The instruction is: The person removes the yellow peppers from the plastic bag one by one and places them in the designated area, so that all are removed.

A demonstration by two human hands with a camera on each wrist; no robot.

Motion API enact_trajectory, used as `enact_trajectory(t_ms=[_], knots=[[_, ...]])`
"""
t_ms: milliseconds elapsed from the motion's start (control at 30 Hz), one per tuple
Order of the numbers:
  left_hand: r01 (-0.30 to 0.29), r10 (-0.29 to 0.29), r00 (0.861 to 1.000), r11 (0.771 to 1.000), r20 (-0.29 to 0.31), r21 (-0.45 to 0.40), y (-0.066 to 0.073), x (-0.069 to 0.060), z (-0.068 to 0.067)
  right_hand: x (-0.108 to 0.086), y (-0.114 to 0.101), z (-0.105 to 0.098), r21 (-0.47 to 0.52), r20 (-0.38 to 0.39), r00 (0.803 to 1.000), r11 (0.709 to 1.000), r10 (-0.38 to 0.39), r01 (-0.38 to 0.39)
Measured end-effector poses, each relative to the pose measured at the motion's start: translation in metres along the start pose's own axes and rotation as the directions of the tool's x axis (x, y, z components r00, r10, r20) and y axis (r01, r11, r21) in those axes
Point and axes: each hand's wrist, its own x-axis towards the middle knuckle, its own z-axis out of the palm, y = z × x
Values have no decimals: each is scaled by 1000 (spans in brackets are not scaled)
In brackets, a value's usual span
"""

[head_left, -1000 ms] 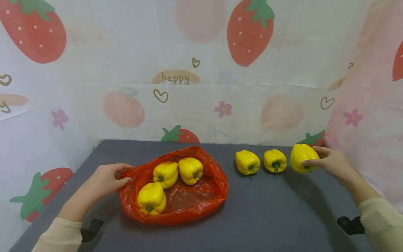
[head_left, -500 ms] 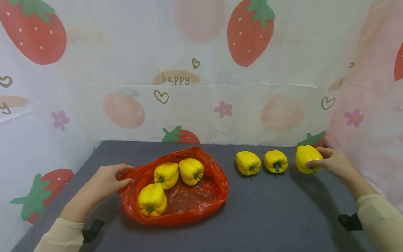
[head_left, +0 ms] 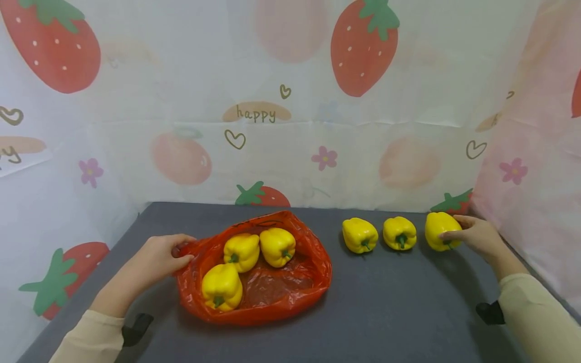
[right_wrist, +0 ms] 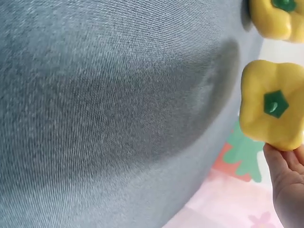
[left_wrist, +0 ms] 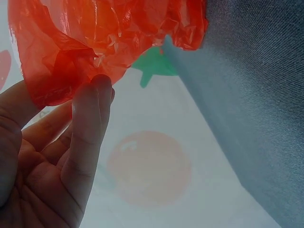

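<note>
A red plastic bag point(head_left: 290, 302) lies with its mouth wide on the left half of the table, three yellow bell peppers inside it. My left hand point(head_left: 156, 259) pinches the bag's left rim between thumb and fingers; the left wrist view shows the thin red film point(left_wrist: 61, 71) in that pinch. At the far right, my right hand point(head_left: 483, 239) grips a yellow bell pepper point(head_left: 438, 229) from its right side. In the right wrist view, this pepper point(right_wrist: 259, 104) has its green stem toward the camera. Whether it touches the table I cannot tell.
Two more yellow bell peppers, one left point(head_left: 359, 235) and one right point(head_left: 399, 233), sit in a row between the bag and my right hand. A grey cloth covers the table point(head_left: 381, 312). Strawberry-printed curtains point(head_left: 290, 161) stand behind and at both sides.
The pepper in my right hand has shifted slightly right and lower, its shadow now closer beneath it. My left hand keeps its hold on the bag's rim.
</note>
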Motion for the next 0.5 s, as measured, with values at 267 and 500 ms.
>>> enact_trajectory(t_ms=[267,500], knots=[[3,-3,1000,1000,-10,7,0,1,0,5,4,1,27,32,997,997,74,-75],[0,0,1000,1000,-5,-2,0,1,0,4,9,3,13,67,993,995,99,-100]])
